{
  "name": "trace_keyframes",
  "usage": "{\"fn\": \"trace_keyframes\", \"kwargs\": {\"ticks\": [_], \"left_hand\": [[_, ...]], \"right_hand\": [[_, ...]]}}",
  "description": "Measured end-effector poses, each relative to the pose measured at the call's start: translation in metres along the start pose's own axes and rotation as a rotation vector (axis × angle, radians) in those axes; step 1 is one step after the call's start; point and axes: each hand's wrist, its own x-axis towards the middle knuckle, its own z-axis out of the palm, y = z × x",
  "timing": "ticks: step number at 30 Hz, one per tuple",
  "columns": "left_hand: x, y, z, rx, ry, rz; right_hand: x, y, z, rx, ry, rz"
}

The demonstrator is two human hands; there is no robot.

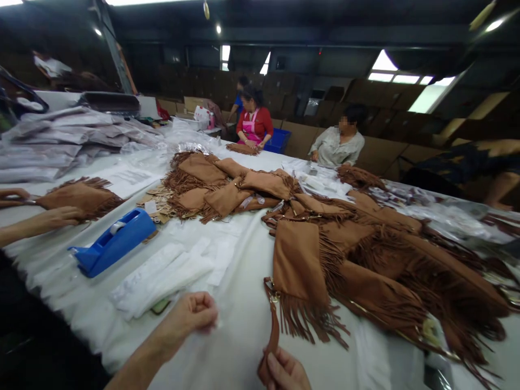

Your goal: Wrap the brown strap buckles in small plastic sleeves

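Note:
My right hand (287,370) grips a brown leather strap (274,327) near the table's front edge. The strap runs up to a metal ring at the corner of a brown fringed bag (298,260), which lies flat with its fringe towards me. To the left, my left hand (198,311) hovers over the white table covering, its fingers curled into a pinch. A faint clear scrap shows at its fingertips, too small and blurred to name. Just beyond that hand lie white folded sheets (166,273), with a greenish thing partly hidden under them.
A blue tape dispenser (116,238) stands at left. Piled fringed bags (385,271) fill the right and middle. Wrapped packages (60,141) are stacked far left. A co-worker's hands (60,216) touch a bag at left; people (254,124) work across the table.

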Motion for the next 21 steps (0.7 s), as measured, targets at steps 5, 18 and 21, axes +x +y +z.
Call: {"fn": "trace_keyframes", "kwargs": {"ticks": [5,18,21], "left_hand": [[-0.005,-0.037,0.041,0.031,-0.058,-0.024],[-0.004,-0.053,0.072,0.335,-0.21,0.042],[-0.002,-0.057,0.069,0.317,-0.164,0.041]], "right_hand": [[-0.013,-0.013,0.012,0.103,0.085,-0.054],[-0.015,-0.02,0.023,-0.042,0.096,-0.131],[-0.018,-0.022,0.022,0.001,0.111,-0.125]]}}
